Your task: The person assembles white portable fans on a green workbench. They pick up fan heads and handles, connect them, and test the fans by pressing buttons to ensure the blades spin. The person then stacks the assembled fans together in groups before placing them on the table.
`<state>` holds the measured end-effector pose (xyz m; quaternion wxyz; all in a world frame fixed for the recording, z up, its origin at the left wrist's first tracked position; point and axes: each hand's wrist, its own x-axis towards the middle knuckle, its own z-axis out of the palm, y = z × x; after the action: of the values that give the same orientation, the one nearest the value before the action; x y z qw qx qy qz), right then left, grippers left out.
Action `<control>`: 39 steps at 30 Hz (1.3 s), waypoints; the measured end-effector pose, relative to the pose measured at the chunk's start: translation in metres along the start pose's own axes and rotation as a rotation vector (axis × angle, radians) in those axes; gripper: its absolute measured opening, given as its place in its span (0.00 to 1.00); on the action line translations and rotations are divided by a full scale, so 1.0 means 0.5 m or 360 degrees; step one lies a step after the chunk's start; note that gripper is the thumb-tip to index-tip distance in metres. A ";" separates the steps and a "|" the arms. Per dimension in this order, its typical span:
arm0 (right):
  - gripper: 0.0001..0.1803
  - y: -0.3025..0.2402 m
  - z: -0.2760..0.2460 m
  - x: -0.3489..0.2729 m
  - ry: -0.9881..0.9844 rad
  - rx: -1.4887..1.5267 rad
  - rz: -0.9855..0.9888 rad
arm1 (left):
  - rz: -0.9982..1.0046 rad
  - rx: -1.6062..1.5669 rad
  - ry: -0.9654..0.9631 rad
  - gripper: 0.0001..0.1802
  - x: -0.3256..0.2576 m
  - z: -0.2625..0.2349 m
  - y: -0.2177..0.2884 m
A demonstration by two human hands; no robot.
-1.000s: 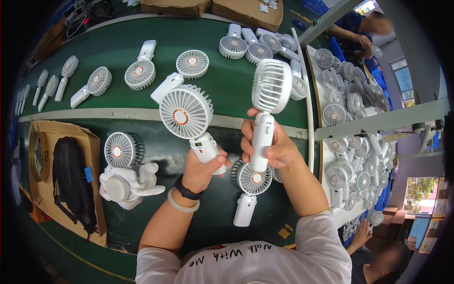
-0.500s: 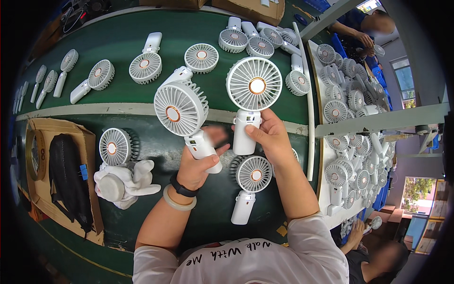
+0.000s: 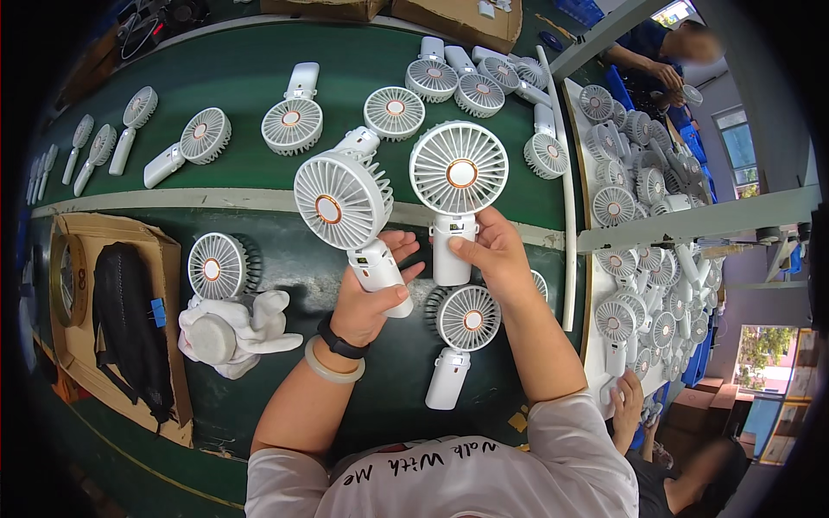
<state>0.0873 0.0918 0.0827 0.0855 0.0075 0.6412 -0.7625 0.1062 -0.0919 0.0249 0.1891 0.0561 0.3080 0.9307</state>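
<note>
My left hand is wrapped round the handle of a white handheld fan, thumb across the front, its round grille tilted to the left. Beside it, my right hand grips the handle of a second white handheld fan, which stands upright with its copper-ringed hub facing me. The two fan heads are close together. Below my hands, another fan lies on the dark green bench, its handle towards me. A white glove lies to the left beside a fan head, with a round white piece on it.
Several fans lie along the green belt, bunched at its right end by a white pipe. A cardboard box holding a black pouch stands at left. Crowded fans fill a white board at right, where a co-worker's hand reaches.
The fans on the belt have shifted right. My left hand's fan has moved slightly right, and my right hand's fan has come down a little. A co-worker's hand has reached to the right-hand board.
</note>
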 end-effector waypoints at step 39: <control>0.35 -0.027 -0.053 -0.032 -0.0544 0.1308 0.0251 | -0.0103 -0.0095 -0.0045 0.37 -0.012 -0.006 0.001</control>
<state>0.0986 0.1221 0.0929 0.2381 -0.0364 0.2595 -0.9352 0.1109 -0.0962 0.0229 0.2249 0.0535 0.2792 0.9320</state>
